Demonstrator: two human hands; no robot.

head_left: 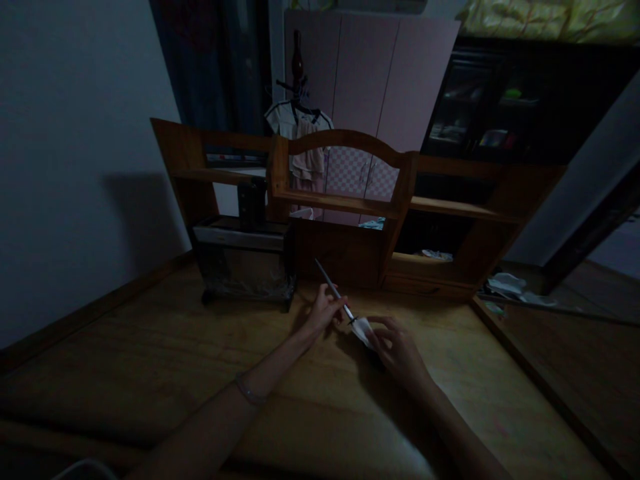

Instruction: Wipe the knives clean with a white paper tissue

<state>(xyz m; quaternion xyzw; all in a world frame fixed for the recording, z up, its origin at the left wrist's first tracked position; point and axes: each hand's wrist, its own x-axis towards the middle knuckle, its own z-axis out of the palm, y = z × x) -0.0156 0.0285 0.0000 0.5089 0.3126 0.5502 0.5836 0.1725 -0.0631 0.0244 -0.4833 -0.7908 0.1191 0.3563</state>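
A slim, sword-like object [330, 280] with a long pale blade and a small dark crosspiece slants over the wooden desk, its tip pointing away and to the left. My left hand [323, 312] is closed on the blade, pinching it between thumb and fingers a little above the crosspiece. Below the crosspiece, a crumpled white piece, like tissue or cloth [362, 331], covers the lower end. My right hand [400, 350] is closed around this white piece. What lies under it is hidden, and the dim light blurs finer detail.
A wooden shelf unit [345, 201] runs along the desk's far side. At its left stands a dark heater-like box [245, 260] with a black object [251, 203] on top. The wall [90, 167] bounds the left. Hanging clothes [305, 137] and pale cupboards [367, 73] are behind.
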